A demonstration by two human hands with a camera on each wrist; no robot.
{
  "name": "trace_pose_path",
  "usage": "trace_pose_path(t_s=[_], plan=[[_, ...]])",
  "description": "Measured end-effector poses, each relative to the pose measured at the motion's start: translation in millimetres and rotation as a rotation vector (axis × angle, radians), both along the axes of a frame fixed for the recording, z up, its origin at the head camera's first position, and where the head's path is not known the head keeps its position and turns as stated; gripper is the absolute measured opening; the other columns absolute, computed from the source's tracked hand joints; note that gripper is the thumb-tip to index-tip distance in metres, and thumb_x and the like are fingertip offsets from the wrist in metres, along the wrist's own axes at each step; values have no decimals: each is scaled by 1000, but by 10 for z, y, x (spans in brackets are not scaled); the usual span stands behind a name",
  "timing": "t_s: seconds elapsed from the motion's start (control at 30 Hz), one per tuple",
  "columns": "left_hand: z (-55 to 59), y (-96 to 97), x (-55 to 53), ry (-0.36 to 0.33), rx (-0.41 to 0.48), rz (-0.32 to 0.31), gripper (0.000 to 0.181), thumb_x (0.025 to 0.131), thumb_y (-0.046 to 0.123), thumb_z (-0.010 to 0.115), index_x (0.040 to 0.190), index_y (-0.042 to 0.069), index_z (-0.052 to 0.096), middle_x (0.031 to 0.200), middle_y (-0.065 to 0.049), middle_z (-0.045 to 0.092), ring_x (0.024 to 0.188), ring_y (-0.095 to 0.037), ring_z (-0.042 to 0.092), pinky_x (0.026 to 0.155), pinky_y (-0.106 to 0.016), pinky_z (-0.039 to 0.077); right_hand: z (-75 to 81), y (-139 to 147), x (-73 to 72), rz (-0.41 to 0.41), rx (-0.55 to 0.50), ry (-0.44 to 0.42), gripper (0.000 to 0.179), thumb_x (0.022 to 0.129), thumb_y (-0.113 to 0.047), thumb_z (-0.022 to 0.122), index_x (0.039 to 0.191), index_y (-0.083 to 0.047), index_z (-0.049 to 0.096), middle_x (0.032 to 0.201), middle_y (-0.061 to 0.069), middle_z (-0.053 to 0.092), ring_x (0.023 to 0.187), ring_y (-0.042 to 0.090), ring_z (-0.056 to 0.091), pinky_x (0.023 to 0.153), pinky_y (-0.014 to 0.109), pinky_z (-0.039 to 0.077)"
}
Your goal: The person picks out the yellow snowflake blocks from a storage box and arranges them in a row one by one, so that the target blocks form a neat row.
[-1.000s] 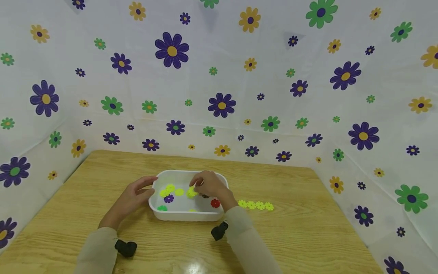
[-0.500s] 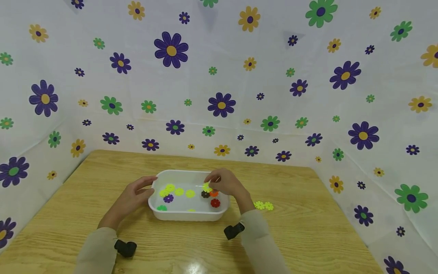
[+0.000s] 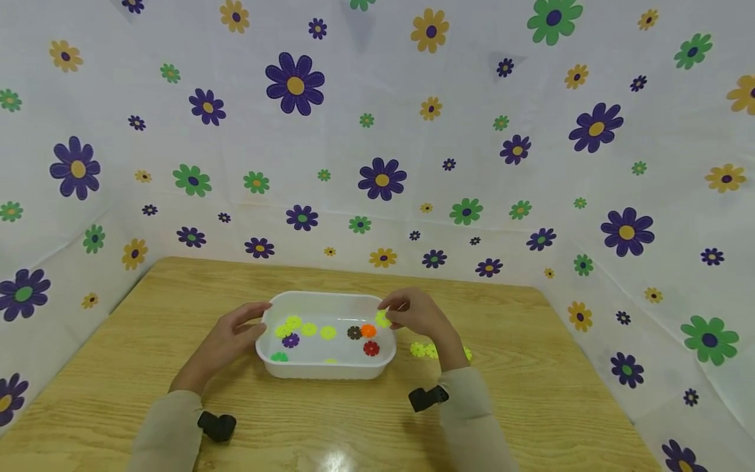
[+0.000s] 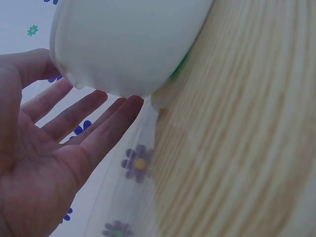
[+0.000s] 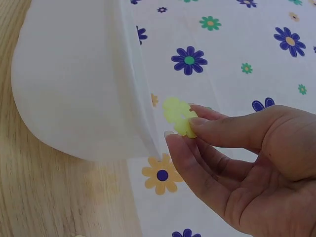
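Between thumb and fingertips, my right hand [image 3: 421, 313] pinches a yellow flower-shaped plastic disc [image 5: 178, 114]. It holds the disc by the right rim of a white plastic tub [image 3: 330, 372]. My left hand [image 4: 64, 133] rests its fairly straight fingertips against the tub's left end. Inside the tub lie several yellow discs [image 3: 327, 333], a purple disc [image 3: 290, 340], a green disc [image 3: 280, 357], a brown disc [image 3: 354, 333], an orange disc [image 3: 368, 331] and a red disc [image 3: 371, 349].
On the wooden table [image 3: 318, 426], a row of yellow discs [image 3: 418, 349] lies right of the tub, partly hidden by my right wrist. A white flower-print cloth [image 3: 342, 144] stands behind the table and along both sides.
My right hand has lifted the yellow disc from the tub's middle and carried it right to the rim. The left hand has stayed at the tub's left end.
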State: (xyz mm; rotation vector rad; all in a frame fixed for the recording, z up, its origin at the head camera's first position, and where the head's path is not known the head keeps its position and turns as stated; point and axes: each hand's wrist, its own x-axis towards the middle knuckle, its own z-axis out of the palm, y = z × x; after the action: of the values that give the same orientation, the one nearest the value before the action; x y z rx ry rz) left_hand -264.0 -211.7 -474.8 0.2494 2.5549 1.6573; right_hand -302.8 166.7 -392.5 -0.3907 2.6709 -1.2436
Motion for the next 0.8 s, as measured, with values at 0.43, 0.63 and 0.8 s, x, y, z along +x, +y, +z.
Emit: trace_pose_path(t_s=[0.43,0.63,0.8], plan=[[41,27,11,7,8,-12,54,107,33,56,156,15,42,166,-20,36,148,-48,41,115,-61,45,86,392,68,-44,16,12,20,97,-3,66,114,-1,75,102,17,70,79,18,73,83,40,67],[25,21,-4,12,9,-13,52,108,30,54,156,14,42,165,-21,36,148,-48,41,117,-62,43,103,563,111,-59,28,-3,19,97,-3,66,113,-2,75,101,16,70,79,19,74,86,46,66],[11,13,-2,15,9,-21,52,108,31,53,156,14,41,165,-22,35,147,-51,41,116,-63,44,90,709,147,-58,29,-8,19,97,-2,65,114,0,74,102,17,68,79,19,74,85,47,66]])
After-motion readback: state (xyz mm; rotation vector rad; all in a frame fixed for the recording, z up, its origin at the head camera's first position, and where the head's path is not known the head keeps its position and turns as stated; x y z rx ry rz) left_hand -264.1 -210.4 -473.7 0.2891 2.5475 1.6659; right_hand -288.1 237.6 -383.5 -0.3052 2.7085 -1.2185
